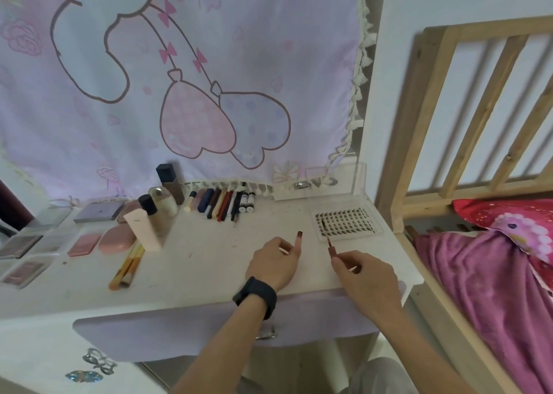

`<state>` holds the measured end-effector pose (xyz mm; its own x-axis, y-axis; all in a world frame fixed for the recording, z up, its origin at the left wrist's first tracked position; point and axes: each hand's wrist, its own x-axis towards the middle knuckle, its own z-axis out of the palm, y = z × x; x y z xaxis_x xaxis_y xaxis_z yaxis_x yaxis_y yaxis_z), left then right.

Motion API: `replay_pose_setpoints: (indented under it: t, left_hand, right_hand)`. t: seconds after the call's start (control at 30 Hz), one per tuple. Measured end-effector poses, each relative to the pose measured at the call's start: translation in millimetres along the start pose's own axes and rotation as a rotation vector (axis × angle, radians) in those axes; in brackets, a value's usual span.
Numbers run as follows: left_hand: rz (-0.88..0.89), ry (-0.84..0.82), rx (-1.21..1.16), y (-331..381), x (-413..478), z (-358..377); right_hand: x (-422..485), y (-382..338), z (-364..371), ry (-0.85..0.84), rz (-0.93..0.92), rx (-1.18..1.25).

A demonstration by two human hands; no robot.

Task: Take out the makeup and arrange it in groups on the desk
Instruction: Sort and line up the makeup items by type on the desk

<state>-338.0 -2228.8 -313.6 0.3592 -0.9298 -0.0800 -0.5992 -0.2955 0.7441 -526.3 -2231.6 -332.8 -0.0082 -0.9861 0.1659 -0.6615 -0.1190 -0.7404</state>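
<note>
My left hand grips a small lip gloss tube with a dark red end, held upright over the white desk. My right hand pinches the tube's applicator wand, pulled free and pointing up. Just behind the wand lies a clear tray of false lashes. A row of pencils and slim tubes lies at the back. Bottles stand left of them, with a pink tube in front. Palettes and compacts cover the left side.
Makeup brushes lie on the desk's left front. A clear acrylic box stands at the back right. A lilac drawer front sits below the desk edge. A wooden bed frame with pink bedding is on the right.
</note>
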Motion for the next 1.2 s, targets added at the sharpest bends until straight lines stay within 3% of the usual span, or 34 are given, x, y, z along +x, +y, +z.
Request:
replay_pose_setpoints:
  t: [0.13, 0.4, 0.73, 1.2]
  left_hand:
    - [-0.008, -0.005, 0.140, 4, -3, 1]
    - [0.000, 0.027, 0.206, 13, -4, 5]
    - [0.050, -0.042, 0.095, 10, -7, 5]
    - [0.055, -0.054, 0.068, 5, -7, 11]
  right_hand:
    - [1, -5, 7, -0.073, -0.024, -0.148]
    - [6, -13, 17, -0.140, -0.029, -0.180]
    - [3, 1, 16, -0.115, -0.205, -0.049]
    - [2, 21, 19, -0.141, -0.343, -0.090]
